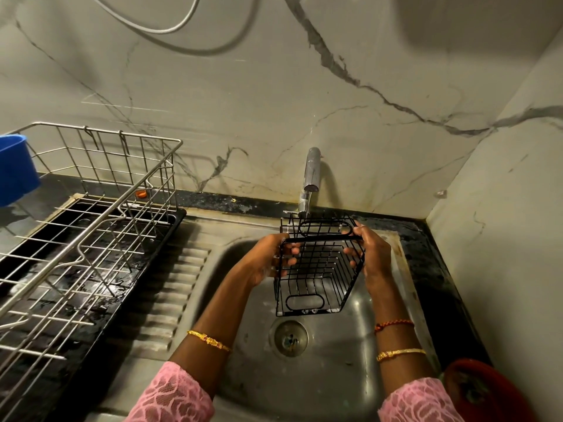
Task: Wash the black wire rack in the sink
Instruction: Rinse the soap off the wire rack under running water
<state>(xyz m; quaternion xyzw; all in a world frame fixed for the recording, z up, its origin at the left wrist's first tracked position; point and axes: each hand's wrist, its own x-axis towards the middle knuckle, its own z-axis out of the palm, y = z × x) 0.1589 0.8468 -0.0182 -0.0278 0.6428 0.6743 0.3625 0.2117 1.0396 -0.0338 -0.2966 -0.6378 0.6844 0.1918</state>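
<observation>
I hold the black wire rack (316,269), a small basket, above the steel sink (335,376), just under the faucet (310,178). My left hand (271,260) grips its left side, fingers curled through the wires. On the right side, my right hand (371,251) grips the rim, thumb on the top bar and fingers inside. Water from the spout falls onto the rack's far end. Bits of white foam cling to its near end and to my left hand.
A steel dish drainer (91,239) on a black tray stands left of the sink, beside the ribbed draining board (170,300). A blue cup (15,169) hangs at far left. A red bowl (484,391) sits at the bottom right. The drain (291,338) lies below the rack.
</observation>
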